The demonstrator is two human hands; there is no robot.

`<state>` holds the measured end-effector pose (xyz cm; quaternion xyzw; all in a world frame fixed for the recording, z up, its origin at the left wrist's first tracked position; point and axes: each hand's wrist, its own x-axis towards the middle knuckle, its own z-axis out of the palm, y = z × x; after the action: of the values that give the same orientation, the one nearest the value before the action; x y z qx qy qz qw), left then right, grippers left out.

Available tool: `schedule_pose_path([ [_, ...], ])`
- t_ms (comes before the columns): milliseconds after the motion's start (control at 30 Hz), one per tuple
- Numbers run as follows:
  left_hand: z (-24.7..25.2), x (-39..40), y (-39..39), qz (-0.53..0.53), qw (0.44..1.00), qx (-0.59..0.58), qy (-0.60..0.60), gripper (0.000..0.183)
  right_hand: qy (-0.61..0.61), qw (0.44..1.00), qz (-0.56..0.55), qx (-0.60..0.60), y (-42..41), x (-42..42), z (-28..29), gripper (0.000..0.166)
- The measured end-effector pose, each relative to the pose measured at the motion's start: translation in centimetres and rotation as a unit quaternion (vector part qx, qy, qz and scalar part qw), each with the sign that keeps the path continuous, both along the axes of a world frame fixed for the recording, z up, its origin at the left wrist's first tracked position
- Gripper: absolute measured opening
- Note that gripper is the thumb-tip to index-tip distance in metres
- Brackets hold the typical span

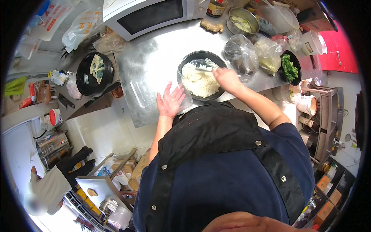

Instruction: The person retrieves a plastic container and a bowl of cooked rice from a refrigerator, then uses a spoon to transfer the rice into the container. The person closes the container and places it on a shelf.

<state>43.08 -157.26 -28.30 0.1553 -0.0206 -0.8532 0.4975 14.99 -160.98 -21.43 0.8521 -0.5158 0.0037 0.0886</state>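
Note:
My right hand (228,80) grips a spoon-like utensil (203,69), its far end in the white cooked rice (200,82). The rice lies in a round black bowl (189,56) on the steel worktable. To the bowl's left, my left hand (171,100) is palm up with fingers spread and nothing in its grasp. Clear plastic, apparently a container or lid (145,92), lies beside that hand. Another transparent edge (187,100) shows between the hand and the bowl; whether my fingers touch it is unclear.
A microwave (153,17) and ginger root (212,26) sit behind the bowl. Rightward are tied plastic bags (241,53), a metal pot of slices (243,22) and chopped greens (289,69). Black bowls (82,78) and a knife (66,101) lie left. Another person (52,188) is at lower left.

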Motion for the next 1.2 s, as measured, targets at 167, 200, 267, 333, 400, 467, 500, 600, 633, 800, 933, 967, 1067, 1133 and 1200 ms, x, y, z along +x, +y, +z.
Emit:
schedule_pose_path([
  [167,0.2,-0.6,0.1,-0.002,1.000,0.001,0.012,0.074,0.052,0.978,-0.147,0.138,0.3,-2.4,-0.6,0.012],
  [200,0.1,-0.6,0.0,0.000,1.000,0.000,0.015,0.075,0.052,0.977,-0.131,0.158,0.9,-1.8,-0.2,0.013],
  [267,0.1,-0.5,-0.1,0.005,1.000,-0.005,0.010,0.076,0.009,0.961,-0.146,0.233,1.1,-1.8,0.3,0.015],
  [333,-0.1,-0.3,0.0,0.012,1.000,-0.004,0.013,0.077,-0.035,0.944,-0.148,0.293,1.1,-1.8,1.0,0.015],
  [400,-0.3,-0.1,-0.1,0.021,1.000,0.001,0.021,0.079,-0.068,0.936,-0.144,0.315,1.1,-1.4,0.8,0.014],
  [467,-0.3,-0.3,0.0,0.023,1.000,-0.003,0.017,0.078,-0.142,0.941,-0.125,0.281,1.0,-1.0,0.3,0.010],
  [500,-0.2,-0.2,0.0,0.024,1.000,-0.004,0.014,0.078,-0.181,0.940,-0.114,0.264,0.9,-0.8,0.0,0.009],
  [600,-0.1,-0.3,0.1,0.029,1.000,-0.004,0.002,0.079,-0.171,0.950,-0.140,0.219,0.1,-0.9,1.1,0.012],
  [633,0.0,-0.2,0.2,0.031,1.000,-0.004,-0.005,0.079,-0.160,0.951,-0.156,0.213,-0.2,-0.9,1.7,0.015],
  [800,0.3,-0.3,0.3,0.033,0.999,-0.010,-0.012,0.079,-0.283,0.934,0.012,0.216,1.3,-0.5,0.7,0.021],
  [933,0.3,-0.6,0.0,0.030,0.999,-0.006,-0.013,0.078,-0.186,0.944,-0.056,0.267,0.9,0.9,-3.7,0.014],
  [967,0.2,-0.7,0.0,0.028,1.000,-0.004,-0.014,0.078,-0.186,0.940,-0.070,0.279,0.6,0.3,-4.2,0.014],
  [1067,0.5,-0.4,0.5,0.025,0.999,-0.011,-0.034,0.079,-0.232,0.928,-0.090,0.277,-0.4,0.4,-2.1,0.018],
  [1133,0.7,-0.9,0.2,0.010,0.999,-0.018,-0.039,0.080,-0.190,0.929,-0.122,0.292,-0.7,-0.7,-3.4,0.019],
  [1200,0.8,-1.4,-0.1,0.001,0.999,-0.025,-0.037,0.081,-0.144,0.929,-0.131,0.314,-1.2,-1.6,-4.0,0.020],
])
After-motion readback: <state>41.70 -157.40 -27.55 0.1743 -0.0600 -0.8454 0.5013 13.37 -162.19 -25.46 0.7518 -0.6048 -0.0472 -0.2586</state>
